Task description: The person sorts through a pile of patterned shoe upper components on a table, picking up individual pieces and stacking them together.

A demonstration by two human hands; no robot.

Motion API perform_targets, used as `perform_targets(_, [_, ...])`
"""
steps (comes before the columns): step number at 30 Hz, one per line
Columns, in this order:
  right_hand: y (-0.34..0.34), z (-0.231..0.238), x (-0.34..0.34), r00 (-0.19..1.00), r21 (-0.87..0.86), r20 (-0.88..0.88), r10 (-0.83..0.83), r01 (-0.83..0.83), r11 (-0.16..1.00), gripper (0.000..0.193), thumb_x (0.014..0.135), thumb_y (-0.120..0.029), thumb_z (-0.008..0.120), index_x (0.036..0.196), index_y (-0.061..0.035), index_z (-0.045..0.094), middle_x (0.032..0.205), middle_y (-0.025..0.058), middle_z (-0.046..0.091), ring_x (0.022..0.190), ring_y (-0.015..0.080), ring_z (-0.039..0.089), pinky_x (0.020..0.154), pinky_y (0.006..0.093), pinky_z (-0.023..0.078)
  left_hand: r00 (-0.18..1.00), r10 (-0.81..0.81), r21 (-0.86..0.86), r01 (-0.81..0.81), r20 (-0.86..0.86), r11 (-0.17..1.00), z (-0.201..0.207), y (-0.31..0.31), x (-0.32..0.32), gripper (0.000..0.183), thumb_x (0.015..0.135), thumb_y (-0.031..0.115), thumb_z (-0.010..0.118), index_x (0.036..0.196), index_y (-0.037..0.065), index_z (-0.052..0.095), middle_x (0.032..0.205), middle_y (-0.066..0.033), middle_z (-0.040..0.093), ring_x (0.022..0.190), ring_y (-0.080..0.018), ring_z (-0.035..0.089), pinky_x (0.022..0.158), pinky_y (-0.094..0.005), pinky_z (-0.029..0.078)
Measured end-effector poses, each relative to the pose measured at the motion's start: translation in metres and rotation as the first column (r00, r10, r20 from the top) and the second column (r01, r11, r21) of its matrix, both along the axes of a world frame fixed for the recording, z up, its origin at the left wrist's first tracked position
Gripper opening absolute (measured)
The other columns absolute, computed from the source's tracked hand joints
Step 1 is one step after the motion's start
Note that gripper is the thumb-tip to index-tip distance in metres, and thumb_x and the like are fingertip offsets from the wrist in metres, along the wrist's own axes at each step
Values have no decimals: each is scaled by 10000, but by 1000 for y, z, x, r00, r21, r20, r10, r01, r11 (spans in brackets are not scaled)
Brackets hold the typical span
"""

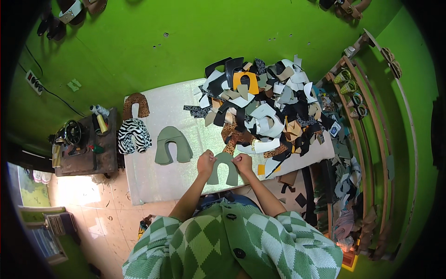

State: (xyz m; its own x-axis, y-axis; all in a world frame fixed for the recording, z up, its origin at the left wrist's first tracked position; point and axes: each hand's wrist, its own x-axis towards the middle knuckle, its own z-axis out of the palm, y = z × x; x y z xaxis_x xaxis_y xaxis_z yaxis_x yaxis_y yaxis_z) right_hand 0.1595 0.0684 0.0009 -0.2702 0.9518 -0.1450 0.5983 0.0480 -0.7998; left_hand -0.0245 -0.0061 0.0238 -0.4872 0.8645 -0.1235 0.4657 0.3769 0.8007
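At the table's near edge I have a sage-green, arch-shaped cut piece (224, 158), perhaps leather or a similar sheet, with its two legs pointing toward me. My left hand (206, 163) pinches its left upper side, and my right hand (243, 162) pinches the right one. Left of my hands lies a stack of matching green arches (173, 142). Farther left are zebra-print arches (134, 136), and behind those sits a leopard-print arch (136, 105). A big heap of mixed cut pieces (265, 107) covers the table's right side, reaching close to my right hand.
The pale table (153, 186) stands against a green wall. To its left, a sewing machine (73, 132) and thread cones (99, 121) share a wooden stand. On the right, a wooden rack (364, 139) carries sandals (349, 87), with more scraps (344, 162) piled beside it.
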Motion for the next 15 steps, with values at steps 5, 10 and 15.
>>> perform_targets(5, [-14,13,-6,993,158,113,33,-51,986,180,725,-72,753,820,-19,610,800,117,607,727,253,605,665,356,485,876,-129,-42,124,-465,991,6,-5,8,197,740,167,734,886,123,609,987,-19,638,883,-217,601,729,-367,471])
perform_targets(10, [-34,21,-10,929,412,286,237,-342,845,210,839,-81,517,1036,-79,590,1044,122,562,956,303,555,821,389,447,742,-220,-43,251,-633,967,-6,-19,16,185,817,164,587,994,163,642,1051,28,624,999,-186,550,890,-390,398])
perform_targets(15, [-52,15,-4,843,472,463,273,-495,730,409,856,-101,489,1257,-136,561,1184,90,542,1090,248,532,895,403,403,637,-249,-32,332,-729,943,-12,-47,24,383,847,139,534,1220,161,615,1230,-7,603,1171,-229,505,986,-407,351])
